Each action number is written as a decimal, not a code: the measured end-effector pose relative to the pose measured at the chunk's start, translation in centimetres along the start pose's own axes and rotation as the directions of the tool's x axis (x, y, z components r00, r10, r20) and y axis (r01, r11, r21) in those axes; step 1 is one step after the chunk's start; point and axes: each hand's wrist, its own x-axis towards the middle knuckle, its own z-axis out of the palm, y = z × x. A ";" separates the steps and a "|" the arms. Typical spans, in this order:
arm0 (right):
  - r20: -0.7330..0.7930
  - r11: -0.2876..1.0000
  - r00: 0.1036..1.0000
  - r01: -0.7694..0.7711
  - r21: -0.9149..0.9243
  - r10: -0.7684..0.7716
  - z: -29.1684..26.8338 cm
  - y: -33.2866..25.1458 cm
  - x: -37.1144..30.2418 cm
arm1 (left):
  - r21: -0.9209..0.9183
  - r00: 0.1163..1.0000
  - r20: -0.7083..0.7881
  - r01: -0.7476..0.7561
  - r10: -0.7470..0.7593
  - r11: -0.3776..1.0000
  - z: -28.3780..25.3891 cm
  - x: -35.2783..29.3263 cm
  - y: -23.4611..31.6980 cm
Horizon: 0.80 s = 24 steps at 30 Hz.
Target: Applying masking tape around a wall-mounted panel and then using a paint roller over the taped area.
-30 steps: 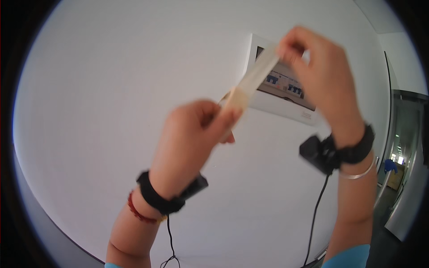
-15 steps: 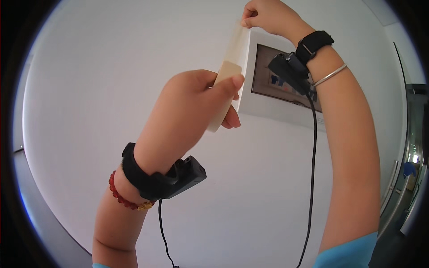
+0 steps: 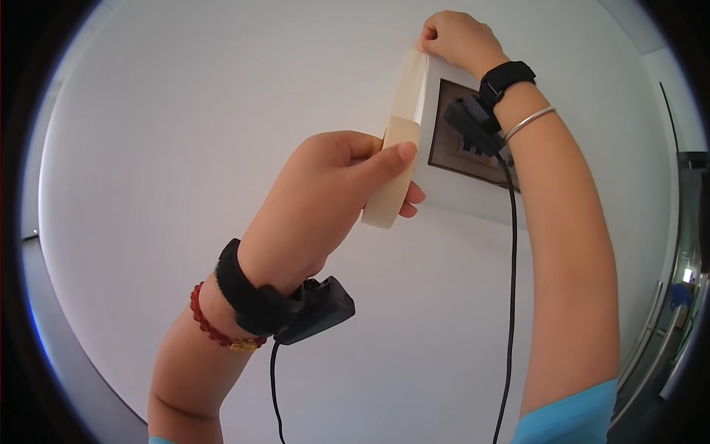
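Observation:
A roll of cream masking tape [image 3: 388, 203] is gripped in my left hand [image 3: 333, 174], thumb on its outer face and fingers behind it. From the roll a pulled-out strip of tape [image 3: 409, 87] runs up along the left edge of a white-framed box [image 3: 435, 118] on the wall. High up, near the box's upper left corner, my right hand [image 3: 462, 41] is closed with its fingertips pinching the strip's free end. How far the strip touches the box's edge I cannot tell.
Behind everything is a white wall [image 3: 185, 111]. The box has a dark window [image 3: 451, 140], partly hidden by a black device [image 3: 473, 126] on my right wrist. Another device [image 3: 318, 311] sits on my left wrist. Black cables [image 3: 512, 296] hang from both. Metal door handles [image 3: 651, 325] stand far right.
Both hands and the tape appear shifted slightly right and down, as does the box. The strip now lies closer along the box's left edge. Both grips are unchanged.

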 end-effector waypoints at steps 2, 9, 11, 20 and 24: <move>-0.005 0.999 1.000 -0.011 -0.051 0.011 -0.1 0.1 -0.1 | -0.004 0.999 -0.033 0.014 -0.014 1.000 0.5 0.0 0.3; -0.045 0.999 0.998 0.030 -0.040 -0.032 -0.3 0.2 -0.5 | -0.024 0.999 -0.042 0.033 -0.034 0.999 0.6 0.0 0.4; -0.016 1.000 1.000 0.017 -0.006 -0.017 -0.4 0.1 -0.5 | -0.014 0.998 -0.053 0.046 -0.047 0.999 0.7 -0.4 0.8; -0.047 0.998 0.998 -0.035 0.043 0.037 -0.5 -0.4 -0.2 | 0.044 0.998 -0.062 0.013 -0.010 0.999 0.5 0.0 1.4; -0.068 0.999 0.997 -0.041 0.031 0.043 -0.3 -0.4 -0.2 | 0.046 0.996 -0.086 0.025 -0.021 0.999 0.8 0.2 1.2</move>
